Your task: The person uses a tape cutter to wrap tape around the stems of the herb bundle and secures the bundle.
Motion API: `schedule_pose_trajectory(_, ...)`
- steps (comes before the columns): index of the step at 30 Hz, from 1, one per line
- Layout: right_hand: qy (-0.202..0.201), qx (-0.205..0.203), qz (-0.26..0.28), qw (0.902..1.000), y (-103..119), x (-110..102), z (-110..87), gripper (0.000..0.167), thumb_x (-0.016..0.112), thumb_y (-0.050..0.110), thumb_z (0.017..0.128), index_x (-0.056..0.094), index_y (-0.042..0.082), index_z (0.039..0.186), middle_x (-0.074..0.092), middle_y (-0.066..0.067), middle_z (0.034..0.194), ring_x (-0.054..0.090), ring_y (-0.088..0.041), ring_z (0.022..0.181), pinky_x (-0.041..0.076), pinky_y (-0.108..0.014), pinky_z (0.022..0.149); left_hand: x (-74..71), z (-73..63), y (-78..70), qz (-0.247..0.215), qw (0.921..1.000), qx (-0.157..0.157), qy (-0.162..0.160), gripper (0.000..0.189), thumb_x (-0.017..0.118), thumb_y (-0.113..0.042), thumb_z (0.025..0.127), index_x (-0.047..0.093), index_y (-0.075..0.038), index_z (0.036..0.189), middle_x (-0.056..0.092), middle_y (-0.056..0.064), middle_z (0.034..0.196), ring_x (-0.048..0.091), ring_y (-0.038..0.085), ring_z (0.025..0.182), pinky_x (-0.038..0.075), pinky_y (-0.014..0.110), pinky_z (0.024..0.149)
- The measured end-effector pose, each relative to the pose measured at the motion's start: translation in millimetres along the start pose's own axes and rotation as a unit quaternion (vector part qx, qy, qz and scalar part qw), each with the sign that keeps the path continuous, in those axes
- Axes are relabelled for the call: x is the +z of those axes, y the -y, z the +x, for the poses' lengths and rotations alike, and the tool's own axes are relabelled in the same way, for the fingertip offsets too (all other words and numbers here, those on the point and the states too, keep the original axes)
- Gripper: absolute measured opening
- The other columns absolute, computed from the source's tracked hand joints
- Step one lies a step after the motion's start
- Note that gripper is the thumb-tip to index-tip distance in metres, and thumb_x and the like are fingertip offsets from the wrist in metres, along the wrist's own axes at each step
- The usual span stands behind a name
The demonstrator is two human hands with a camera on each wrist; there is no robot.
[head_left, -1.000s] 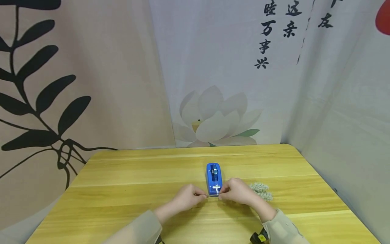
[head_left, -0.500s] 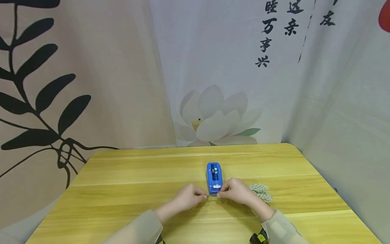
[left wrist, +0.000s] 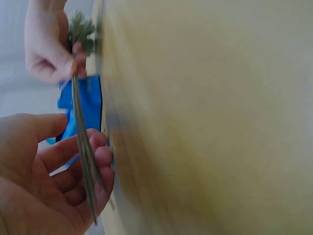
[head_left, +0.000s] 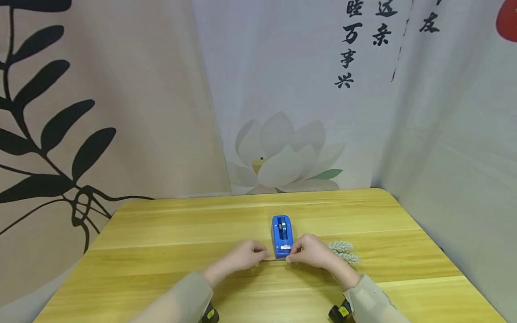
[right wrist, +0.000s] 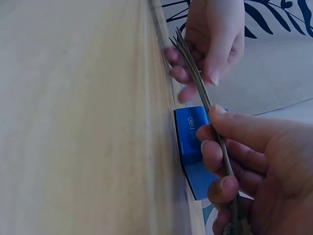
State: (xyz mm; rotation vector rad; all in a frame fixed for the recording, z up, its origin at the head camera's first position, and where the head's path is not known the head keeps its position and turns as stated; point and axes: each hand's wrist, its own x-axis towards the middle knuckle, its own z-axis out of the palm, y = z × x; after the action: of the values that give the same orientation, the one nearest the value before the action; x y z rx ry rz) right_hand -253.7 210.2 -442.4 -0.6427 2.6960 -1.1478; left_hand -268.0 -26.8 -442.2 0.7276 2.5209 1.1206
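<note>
A bunch of dried plants with pale green heads (head_left: pixel 342 252) and thin stems (left wrist: pixel 81 122) is held by my right hand (head_left: pixel 313 251). In the right wrist view, its thumb and fingertips pinch the stems (right wrist: pixel 215 132). My left hand (head_left: pixel 244 255) is by the free stem ends; in the left wrist view, its fingers lie loosely bent behind the stems, with the thumb standing apart. Just beyond the stems stands a blue tape dispenser (head_left: pixel 281 235) with its roll. Whether any tape is on the stems is too small to tell.
The dispenser stands on a wood-grain table (head_left: pixel 181 233). Behind the table hangs a printed cloth (head_left: pixel 173 112) with leaves, a lotus and writing. Each wrist carries a black camera, such as the right one (head_left: pixel 339 312).
My left hand has shifted a little left, away from the right hand, and more of the stems shows between them. The right hand has stayed nearly in place, still pinching the stems.
</note>
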Motion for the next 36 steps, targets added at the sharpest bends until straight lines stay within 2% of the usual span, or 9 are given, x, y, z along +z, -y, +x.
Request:
schedule_pose_trajectory(3, 0.005, 0.002, -0.003, 1.0000, -1, -1, 0.7, 0.016, 0.079, 0.019, 0.081, 0.074, 0.011, 0.068, 0.066, 0.005, 0.064, 0.047, -0.005, 0.054, 0.040, -0.021, 0.050, -5.4, 9.5, 2.9, 0.029, 0.9991, 0.005, -0.031, 0.025, 0.062, -0.023, 0.095, 0.072, -0.003, 0.105, 0.069, 0.008, 0.089, 0.061, 0.018, 0.075, 0.053, 0.034, 0.064)
schedule_pose_trajectory(6, 0.009, 0.002, -0.009, 0.9999, -4, 0, 1.2, 0.017, 0.078, 0.019, 0.081, 0.073, 0.011, 0.067, 0.066, 0.005, 0.062, 0.045, -0.004, 0.053, 0.038, -0.021, 0.049, -7.9, 20.7, 4.5, 0.032, 0.9974, 0.001, -0.064, 0.032, 0.063, -0.025, 0.094, 0.068, -0.004, 0.118, 0.068, 0.009, 0.105, 0.063, 0.023, 0.093, 0.054, 0.040, 0.076)
schedule_pose_trajectory(10, 0.013, 0.006, -0.008, 0.9999, -6, 1, 1.8, 0.017, 0.078, 0.019, 0.082, 0.073, 0.012, 0.067, 0.065, 0.005, 0.062, 0.044, -0.005, 0.053, 0.037, -0.021, 0.049, -7.6, 34.1, 6.7, -0.010, 0.9964, -0.004, -0.084, 0.040, 0.062, -0.026, 0.095, 0.060, -0.008, 0.131, 0.065, 0.013, 0.118, 0.063, 0.028, 0.102, 0.054, 0.042, 0.082)
schedule_pose_trajectory(15, 0.014, 0.008, -0.003, 0.9999, -5, 2, 2.0, 0.015, 0.078, 0.018, 0.082, 0.073, 0.012, 0.068, 0.066, 0.005, 0.064, 0.046, -0.006, 0.054, 0.039, -0.022, 0.049, -5.8, 42.9, 8.1, -0.061, 0.9941, 0.007, -0.089, 0.046, 0.063, -0.027, 0.095, 0.054, -0.011, 0.138, 0.054, 0.014, 0.137, 0.056, 0.036, 0.117, 0.050, 0.048, 0.090)
schedule_pose_trajectory(18, 0.013, 0.007, -0.008, 0.9999, -4, 3, 1.7, 0.015, 0.078, 0.019, 0.082, 0.073, 0.013, 0.069, 0.066, 0.005, 0.064, 0.047, -0.006, 0.054, 0.040, -0.022, 0.050, -4.6, 45.4, 8.2, -0.084, 0.9924, 0.006, -0.090, 0.046, 0.063, -0.026, 0.095, 0.054, -0.012, 0.139, 0.050, 0.014, 0.141, 0.054, 0.037, 0.120, 0.049, 0.049, 0.092)
schedule_pose_trajectory(25, 0.005, 0.007, -0.021, 0.9997, -3, 4, 1.1, 0.014, 0.078, 0.020, 0.081, 0.073, 0.016, 0.068, 0.065, 0.010, 0.065, 0.049, -0.006, 0.055, 0.041, -0.023, 0.051, -1.4, 50.6, 9.2, -0.125, 0.9879, -0.015, -0.090, 0.044, 0.062, -0.029, 0.096, 0.056, -0.016, 0.137, 0.051, 0.012, 0.140, 0.057, 0.036, 0.117, 0.047, 0.051, 0.094)
schedule_pose_trajectory(36, 0.000, 0.019, -0.013, 0.9997, -3, 2, 3.2, 0.015, 0.078, 0.020, 0.081, 0.073, 0.017, 0.068, 0.063, 0.011, 0.065, 0.044, -0.006, 0.055, 0.037, -0.022, 0.049, 2.5, 59.8, 15.4, -0.181, 0.9805, -0.006, -0.076, 0.046, 0.067, -0.020, 0.093, 0.057, -0.012, 0.136, 0.055, 0.018, 0.134, 0.059, 0.035, 0.115, 0.043, 0.051, 0.099)
